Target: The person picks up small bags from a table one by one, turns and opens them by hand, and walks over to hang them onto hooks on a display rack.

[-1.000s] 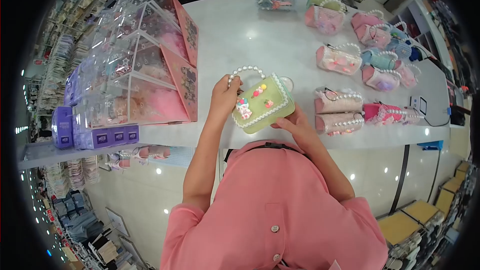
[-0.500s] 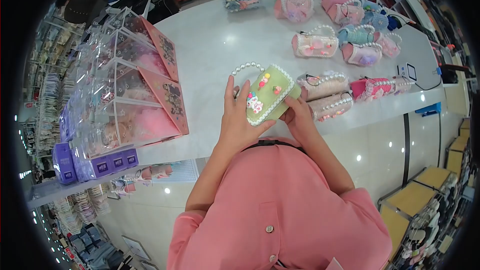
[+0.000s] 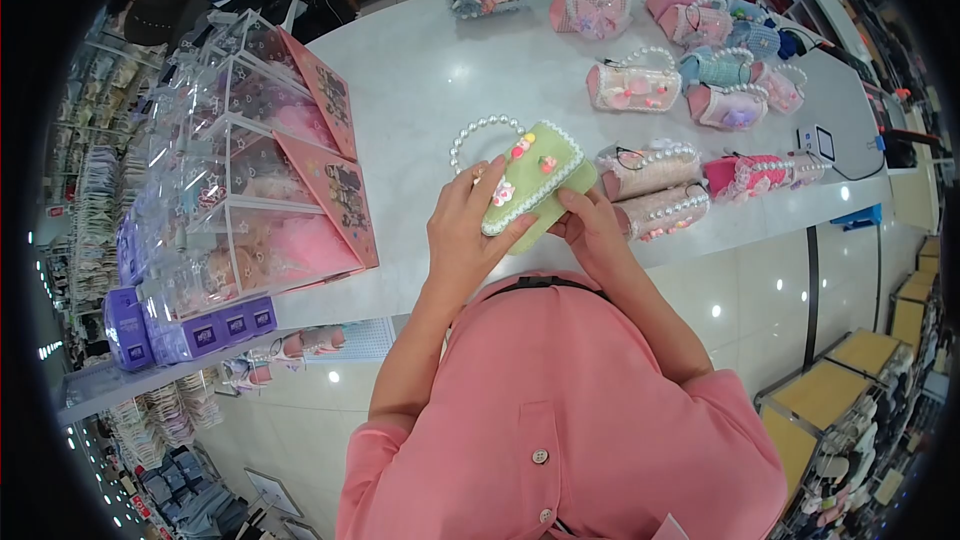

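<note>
A small green bag (image 3: 530, 183) with white lace trim and colourful charms is tilted in front of me, over the white counter (image 3: 400, 90). My left hand (image 3: 462, 225) holds its left side, the thumb along the lower edge. My right hand (image 3: 592, 230) grips the lower right part of the bag, its thumb on the green fabric and its other fingers partly hidden. The bag's pearl handle (image 3: 456, 145) loops out at the upper left, above my left hand. Two beige rolled bags (image 3: 650, 175) lie just right of my right hand.
Clear display boxes (image 3: 290, 170) with pink contents stand at the left, purple boxes (image 3: 235, 325) below them. Several pearl-handled bags (image 3: 633, 88) spread over the back and right of the counter. A small device (image 3: 816, 144) sits at the far right.
The green bag has turned in my hands; its flap stands lifted further from the body, showing more green beneath. My left hand has shifted slightly left, and the pearl handle has swung left.
</note>
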Available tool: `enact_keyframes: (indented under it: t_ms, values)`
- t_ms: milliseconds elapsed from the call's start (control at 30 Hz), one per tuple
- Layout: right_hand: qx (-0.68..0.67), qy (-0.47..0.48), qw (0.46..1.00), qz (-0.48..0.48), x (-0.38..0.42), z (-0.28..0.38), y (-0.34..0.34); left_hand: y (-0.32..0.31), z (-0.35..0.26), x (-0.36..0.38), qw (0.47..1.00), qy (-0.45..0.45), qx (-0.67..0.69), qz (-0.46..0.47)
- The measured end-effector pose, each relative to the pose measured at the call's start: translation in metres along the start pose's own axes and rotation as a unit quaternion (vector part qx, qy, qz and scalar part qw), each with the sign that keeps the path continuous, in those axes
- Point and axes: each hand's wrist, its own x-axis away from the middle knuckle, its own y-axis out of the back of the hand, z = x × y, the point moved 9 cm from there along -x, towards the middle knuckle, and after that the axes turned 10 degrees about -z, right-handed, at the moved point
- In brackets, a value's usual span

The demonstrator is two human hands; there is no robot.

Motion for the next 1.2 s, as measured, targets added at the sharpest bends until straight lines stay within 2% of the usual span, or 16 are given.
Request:
enact_keyframes:
  t_ms: [67,167,267,1200]
  values:
    - [0.002,0.006,1.000,0.005,-0.002,-0.002,0.002,0.006,0.010,-0.004,0.995,0.077,0.063,-0.005]
    - [0.023,0.022,0.999,0.014,-0.001,0.000,0.003,0.020,0.050,-0.013,0.964,0.164,0.198,-0.073]
    - [0.038,0.027,0.999,0.022,0.005,0.006,-0.005,0.023,0.053,-0.013,0.930,0.273,0.241,-0.044]
    - [0.041,0.001,0.998,0.045,0.010,0.000,-0.007,0.024,0.036,-0.017,0.955,0.217,0.204,-0.012]
